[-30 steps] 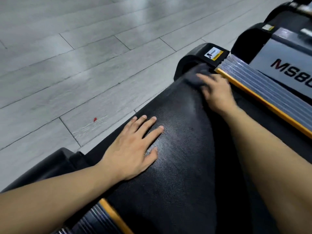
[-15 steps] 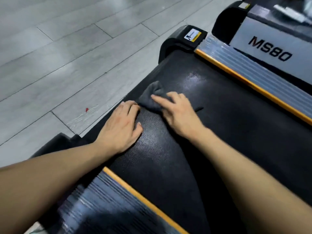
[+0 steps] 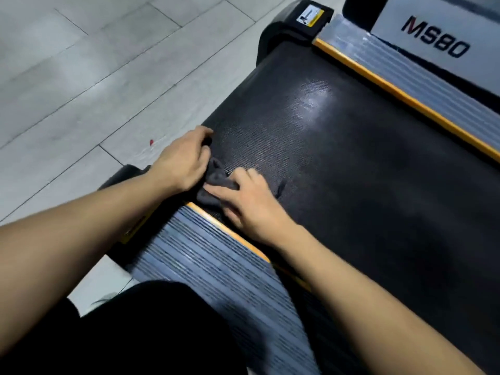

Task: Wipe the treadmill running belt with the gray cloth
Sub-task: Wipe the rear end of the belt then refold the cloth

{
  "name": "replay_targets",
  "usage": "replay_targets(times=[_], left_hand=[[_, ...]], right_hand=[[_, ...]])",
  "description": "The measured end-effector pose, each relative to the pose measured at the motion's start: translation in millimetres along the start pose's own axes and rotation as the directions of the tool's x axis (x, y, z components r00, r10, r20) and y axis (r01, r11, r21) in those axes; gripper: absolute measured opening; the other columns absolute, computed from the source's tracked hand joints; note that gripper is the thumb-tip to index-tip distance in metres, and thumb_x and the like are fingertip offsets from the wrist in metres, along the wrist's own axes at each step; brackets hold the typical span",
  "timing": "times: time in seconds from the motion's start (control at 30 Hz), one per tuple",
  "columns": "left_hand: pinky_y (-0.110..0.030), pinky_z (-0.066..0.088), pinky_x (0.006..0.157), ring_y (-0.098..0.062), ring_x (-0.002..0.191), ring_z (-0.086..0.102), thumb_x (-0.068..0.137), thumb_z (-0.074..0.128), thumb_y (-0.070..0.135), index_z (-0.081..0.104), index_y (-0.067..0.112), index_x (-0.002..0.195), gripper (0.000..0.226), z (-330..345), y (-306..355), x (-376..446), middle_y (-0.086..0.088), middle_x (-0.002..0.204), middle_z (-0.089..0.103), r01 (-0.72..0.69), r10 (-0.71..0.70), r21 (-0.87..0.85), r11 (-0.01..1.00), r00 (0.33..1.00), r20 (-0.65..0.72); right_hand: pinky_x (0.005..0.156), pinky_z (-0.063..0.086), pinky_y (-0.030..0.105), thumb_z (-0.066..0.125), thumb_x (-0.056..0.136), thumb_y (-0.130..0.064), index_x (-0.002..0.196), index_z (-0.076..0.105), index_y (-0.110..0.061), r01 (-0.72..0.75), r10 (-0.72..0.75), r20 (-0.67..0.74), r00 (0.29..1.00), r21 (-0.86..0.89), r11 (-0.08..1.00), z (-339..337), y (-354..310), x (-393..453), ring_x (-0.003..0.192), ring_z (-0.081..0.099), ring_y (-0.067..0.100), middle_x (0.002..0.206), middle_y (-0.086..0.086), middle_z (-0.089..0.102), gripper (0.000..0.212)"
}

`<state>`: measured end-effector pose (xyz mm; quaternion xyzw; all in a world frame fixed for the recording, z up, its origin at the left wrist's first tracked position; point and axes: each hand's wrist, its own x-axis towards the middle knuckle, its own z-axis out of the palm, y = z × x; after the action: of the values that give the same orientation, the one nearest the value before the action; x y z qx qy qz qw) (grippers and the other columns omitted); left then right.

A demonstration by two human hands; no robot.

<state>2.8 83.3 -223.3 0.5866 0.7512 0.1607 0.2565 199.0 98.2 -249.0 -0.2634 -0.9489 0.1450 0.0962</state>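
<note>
Pressing the cloth (image 3: 216, 182) onto the belt (image 3: 338, 147), the right hand (image 3: 249, 201) lies flat with fingers spread, at the belt's near-left corner beside the orange-edged rail (image 3: 216, 255). Left hand (image 3: 184, 161) rests just beside the cloth, fingers curled; its grip is unclear.

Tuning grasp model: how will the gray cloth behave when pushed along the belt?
Probably floppy: the gray cloth lies bunched in folds under the right hand. Likely drags rather than slides; the running belt looks textured. Seems light, and small beside the hand.
</note>
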Motion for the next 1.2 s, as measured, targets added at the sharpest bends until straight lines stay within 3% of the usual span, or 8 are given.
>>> replay_targets(times=[0.1,0.2,0.4,0.63,0.8,0.87,1.07,1.2], left_hand=[[-0.037,0.036,0.111,-0.032,0.136,0.048,0.103,0.041,0.019,0.050,0.010,0.140,0.040,-6,1,-3,-0.018,0.146,0.051,-0.070,0.061,0.091,0.993,0.994,0.093],[-0.038,0.025,0.122,-0.034,0.149,0.029,0.103,0.045,0.027,0.038,0.009,0.153,0.053,-5,-2,-16,-0.021,0.162,0.029,-0.143,0.088,0.231,0.962,0.969,0.233],[-0.045,0.024,0.124,-0.039,0.152,0.022,0.101,0.048,0.036,0.028,0.011,0.156,0.064,5,9,-23,-0.020,0.166,0.018,-0.115,0.038,0.355,0.928,0.976,0.217],[-0.052,0.030,0.119,-0.042,0.148,0.028,0.095,0.054,0.031,0.037,0.008,0.149,0.061,11,15,-25,-0.021,0.162,0.025,-0.070,0.014,0.345,0.936,0.987,0.161],[-0.045,0.021,0.124,-0.035,0.154,0.017,0.098,0.052,0.030,0.023,0.015,0.159,0.069,4,-4,-25,-0.014,0.168,0.013,-0.132,0.044,0.327,0.936,0.964,0.263],[-0.044,0.021,0.125,-0.034,0.154,0.017,0.098,0.053,0.029,0.024,0.017,0.160,0.069,1,-9,-27,-0.013,0.169,0.014,-0.149,0.060,0.319,0.936,0.961,0.272],[-0.051,0.027,0.121,-0.035,0.153,0.019,0.099,0.050,0.036,0.025,0.021,0.159,0.067,-1,-4,-32,-0.011,0.168,0.015,-0.119,0.016,0.333,0.935,0.956,0.294],[-0.050,0.036,0.115,-0.038,0.142,0.036,0.099,0.048,0.039,0.040,0.021,0.151,0.055,-9,10,-36,-0.012,0.161,0.030,-0.108,0.005,0.344,0.933,0.958,0.285]], right_hand=[[0.079,0.041,0.038,0.059,0.089,-0.028,0.137,0.058,-0.034,0.005,-0.006,-0.033,0.999,-0.034,0.999,-13,28,-15,0.085,0.047,0.029,0.101,0.010,0.053,0.048],[0.082,0.049,0.044,0.066,0.083,-0.024,0.135,0.058,-0.037,-0.319,0.297,-0.189,0.936,-0.100,0.942,-27,93,-52,0.086,0.052,0.034,0.103,0.013,0.055,0.054],[0.097,0.043,0.048,0.058,0.091,-0.031,0.138,0.056,-0.032,-0.897,0.846,-0.332,0.418,0.000,0.443,-64,146,-105,0.105,0.048,0.044,0.120,0.021,0.048,0.047],[0.076,0.046,0.043,0.059,0.081,-0.031,0.132,0.059,-0.033,-0.479,0.467,-0.154,0.871,-0.053,0.876,-3,-32,-68,0.088,0.048,0.033,0.102,0.013,0.052,0.051],[0.080,0.048,0.041,0.056,0.090,-0.033,0.137,0.056,-0.036,-0.232,0.231,-0.020,0.973,-0.010,0.973,-19,14,-79,0.086,0.048,0.029,0.099,0.008,0.051,0.047],[0.080,0.050,0.043,0.054,0.088,-0.034,0.135,0.058,-0.037,-0.386,0.378,-0.115,0.919,-0.059,0.921,-25,50,-93,0.086,0.050,0.032,0.100,0.011,0.052,0.047],[0.099,0.044,0.045,0.060,0.091,-0.029,0.136,0.057,-0.034,-0.913,0.890,-0.274,0.363,0.084,0.399,-64,110,-114,0.111,0.048,0.039,0.123,0.016,0.048,0.046],[0.103,0.042,0.035,0.062,0.089,-0.028,0.136,0.059,-0.029,-0.820,0.877,-0.253,0.408,0.321,0.474,-62,70,-94,0.114,0.054,0.032,0.120,0.013,0.051,0.047]])
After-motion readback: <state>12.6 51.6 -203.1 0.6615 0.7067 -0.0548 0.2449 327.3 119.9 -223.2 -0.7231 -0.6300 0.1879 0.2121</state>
